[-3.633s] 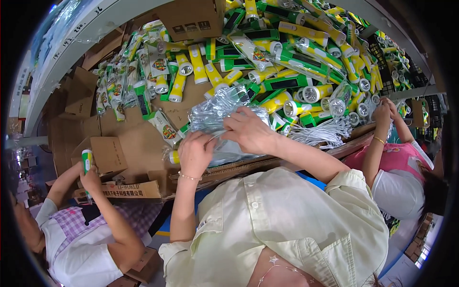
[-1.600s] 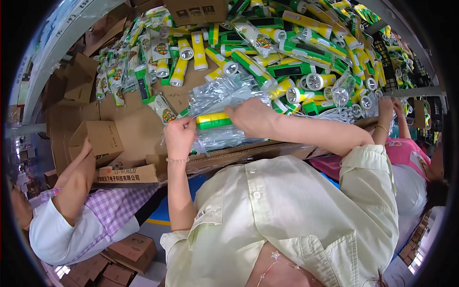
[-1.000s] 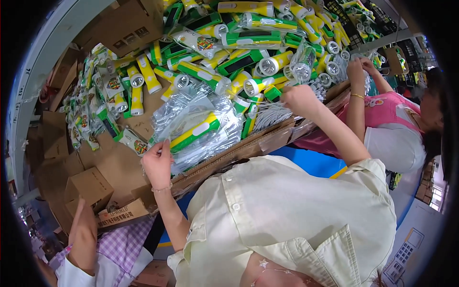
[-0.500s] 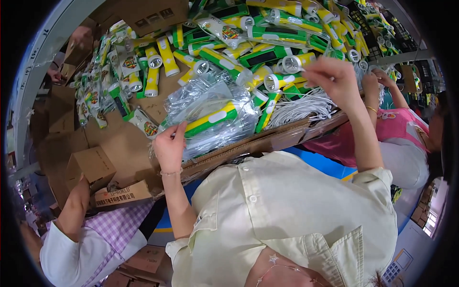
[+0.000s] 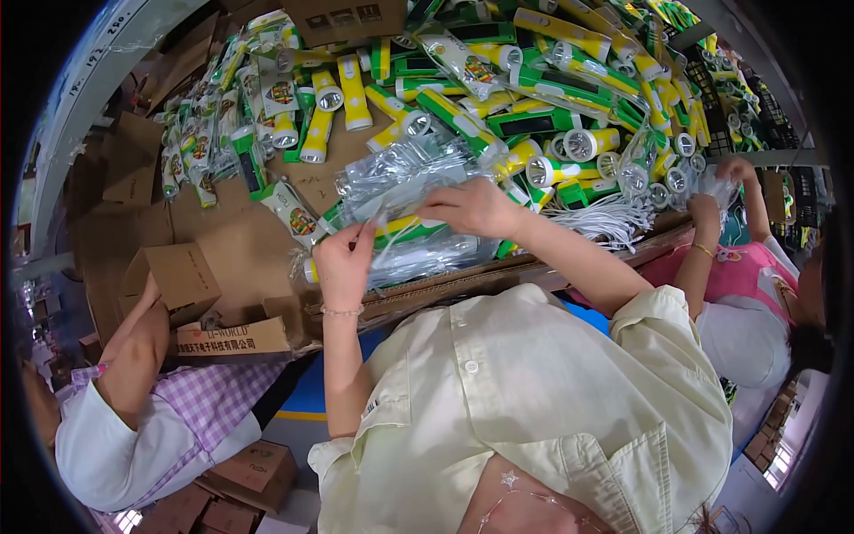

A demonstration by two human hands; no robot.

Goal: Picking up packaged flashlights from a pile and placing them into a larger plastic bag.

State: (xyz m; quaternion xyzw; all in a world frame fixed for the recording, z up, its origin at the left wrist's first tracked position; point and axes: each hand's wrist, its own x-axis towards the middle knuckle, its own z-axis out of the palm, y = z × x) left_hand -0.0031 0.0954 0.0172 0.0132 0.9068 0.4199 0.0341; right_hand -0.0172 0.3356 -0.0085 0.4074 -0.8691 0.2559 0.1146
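Observation:
My left hand (image 5: 345, 267) pinches the mouth of a clear plastic bag (image 5: 381, 219). Inside or just under that bag lies a green and yellow flashlight (image 5: 398, 231), partly covered by my fingers. My right hand (image 5: 476, 210) reaches across from the right, its fingers closed at the flashlight's upper side; what they hold is hidden. A thin white strand shows between the two hands. Beneath and behind them is a heap of clear plastic bags (image 5: 400, 173). To the right of my right hand lies a bundle of white cables (image 5: 609, 221).
Many loose flashlights (image 5: 534, 120) cover the far side of the cardboard-lined table (image 5: 227, 222). Bagged flashlights (image 5: 191, 142) are piled at left. A co-worker's arm (image 5: 133, 356) is beside a small open carton (image 5: 173, 280). Another person's hands (image 5: 712, 200) handle clear plastic at right.
My right hand has swung left and down from above the white cables to the bagged flashlight. My left hand stays at the bag. The view has shifted slightly.

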